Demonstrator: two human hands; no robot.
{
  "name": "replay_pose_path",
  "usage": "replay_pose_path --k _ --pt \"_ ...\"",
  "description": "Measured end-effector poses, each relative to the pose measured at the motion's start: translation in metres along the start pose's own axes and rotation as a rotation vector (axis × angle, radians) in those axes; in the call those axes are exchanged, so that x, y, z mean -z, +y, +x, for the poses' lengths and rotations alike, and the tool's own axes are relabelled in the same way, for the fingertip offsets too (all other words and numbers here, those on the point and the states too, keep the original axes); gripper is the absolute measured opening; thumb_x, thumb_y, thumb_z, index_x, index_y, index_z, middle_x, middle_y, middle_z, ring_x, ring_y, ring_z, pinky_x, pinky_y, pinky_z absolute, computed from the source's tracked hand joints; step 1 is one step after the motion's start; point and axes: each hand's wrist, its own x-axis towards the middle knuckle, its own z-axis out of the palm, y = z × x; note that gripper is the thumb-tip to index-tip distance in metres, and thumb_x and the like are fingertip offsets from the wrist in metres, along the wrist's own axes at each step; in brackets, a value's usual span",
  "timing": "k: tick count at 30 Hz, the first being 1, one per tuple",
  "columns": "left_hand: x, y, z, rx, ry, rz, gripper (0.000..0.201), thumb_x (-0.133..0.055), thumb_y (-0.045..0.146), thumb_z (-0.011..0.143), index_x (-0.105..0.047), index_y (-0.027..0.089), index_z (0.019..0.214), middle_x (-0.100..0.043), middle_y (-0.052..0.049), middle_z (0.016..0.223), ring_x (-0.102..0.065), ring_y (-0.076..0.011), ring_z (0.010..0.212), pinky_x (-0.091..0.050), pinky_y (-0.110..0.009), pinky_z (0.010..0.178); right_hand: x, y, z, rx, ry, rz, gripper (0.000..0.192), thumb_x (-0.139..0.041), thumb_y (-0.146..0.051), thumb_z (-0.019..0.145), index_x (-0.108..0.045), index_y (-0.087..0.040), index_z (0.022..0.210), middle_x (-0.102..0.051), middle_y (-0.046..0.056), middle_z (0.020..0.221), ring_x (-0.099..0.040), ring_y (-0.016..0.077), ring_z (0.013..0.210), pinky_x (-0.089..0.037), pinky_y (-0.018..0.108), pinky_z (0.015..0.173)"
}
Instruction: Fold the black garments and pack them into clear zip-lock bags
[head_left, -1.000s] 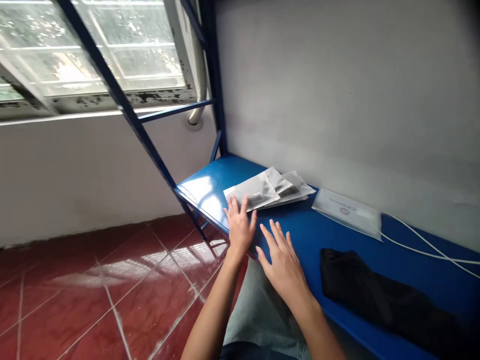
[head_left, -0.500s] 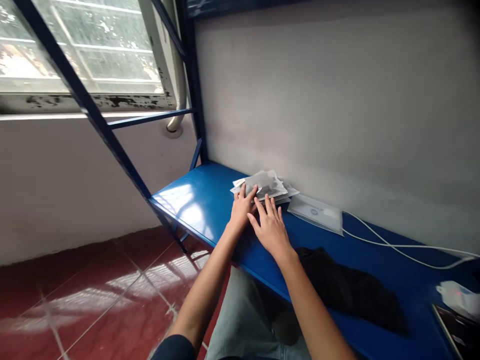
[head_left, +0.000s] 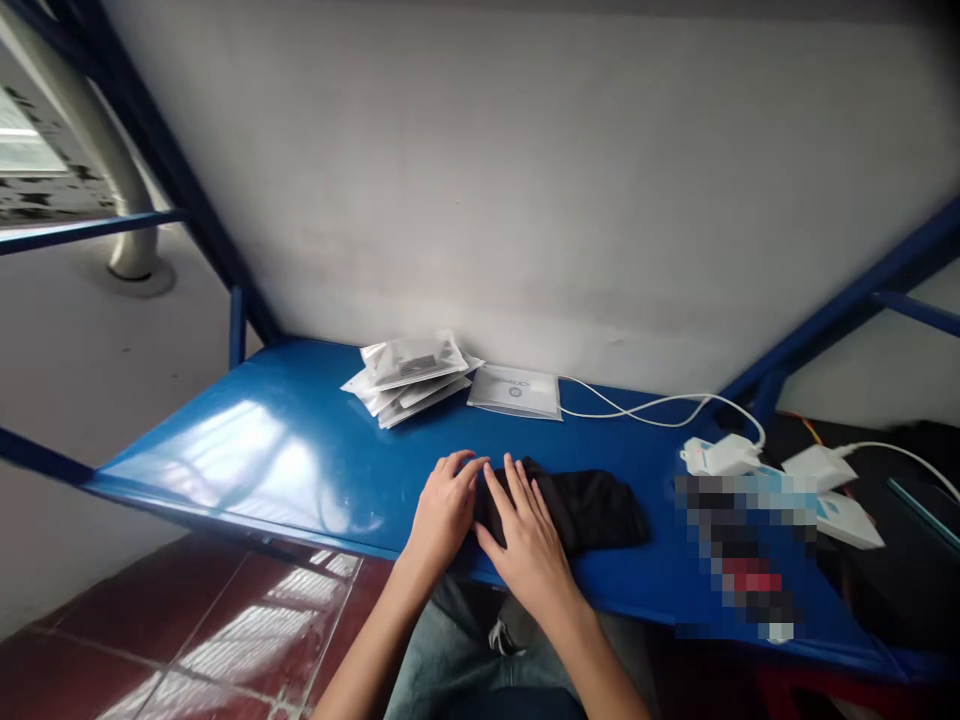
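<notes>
A folded black cloth (head_left: 592,508) lies near the front edge of the blue shelf (head_left: 270,450). My left hand (head_left: 444,508) rests at the cloth's left end with its fingers curled at that edge. My right hand (head_left: 527,535) lies flat on the cloth's left part, fingers spread. Farther back, a stack of clear plastic packets (head_left: 409,370) sits by the wall, apart from both hands. A single flat packet (head_left: 516,391) lies just to the right of the stack.
White cables (head_left: 645,404) run along the wall to white adapters (head_left: 724,455) at the right. Blue frame bars (head_left: 840,310) rise on both sides. Red floor tiles (head_left: 150,660) lie below the shelf's front edge. My knees are under the shelf.
Both hands left the stack of packets and came back to the black cloth near the front edge. The view swung to the right along the shelf.
</notes>
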Motion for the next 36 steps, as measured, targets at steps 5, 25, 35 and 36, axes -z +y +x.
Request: replay_pose_path --k 5,25,35,36 --pt "-0.002 0.000 0.003 -0.110 -0.176 -0.027 0.059 -0.045 0.006 0.098 -0.051 0.032 0.151 -0.052 -0.009 0.153 -0.056 -0.0254 0.129 -0.051 -0.048 0.108 0.022 0.015 -0.035 0.004 -0.011 0.066 0.084 -0.065 -0.047 0.095 -0.026 -0.023 0.165 -0.035 0.010 0.167 -0.033 0.0307 0.154 -0.037 0.054 0.123" --pt "0.004 0.066 0.034 -0.403 -0.683 -0.494 0.055 -0.073 0.054 0.089 -0.064 0.028 0.138 -0.072 -0.009 0.131 -0.061 -0.0275 0.130 -0.046 -0.039 0.109 0.060 0.098 -0.111 -0.380 0.024 0.689 0.033 -0.055 -0.042 0.100 -0.064 -0.028 0.128 -0.073 0.009 0.127 -0.069 0.0282 0.121 -0.058 0.042 0.101" --pt "-0.035 0.099 0.045 0.085 -0.487 -0.461 0.069 -0.064 0.035 0.096 -0.033 0.029 0.158 -0.070 0.002 0.084 -0.067 -0.0176 0.068 -0.049 -0.025 0.066 0.049 0.126 -0.057 -0.582 0.233 0.633 0.049 -0.052 -0.055 0.099 -0.052 -0.025 0.138 -0.070 0.013 0.124 -0.072 0.0276 0.107 -0.062 0.041 0.088" --pt "-0.039 0.101 0.043 0.081 -0.449 -0.378 0.068 -0.063 0.032 0.096 -0.034 0.030 0.158 -0.070 0.000 0.089 -0.068 -0.0186 0.072 -0.051 -0.026 0.068 0.047 0.125 -0.053 -0.569 0.251 0.516 0.050 -0.051 -0.055 0.100 -0.052 -0.025 0.139 -0.068 0.013 0.125 -0.073 0.0281 0.104 -0.063 0.041 0.084"
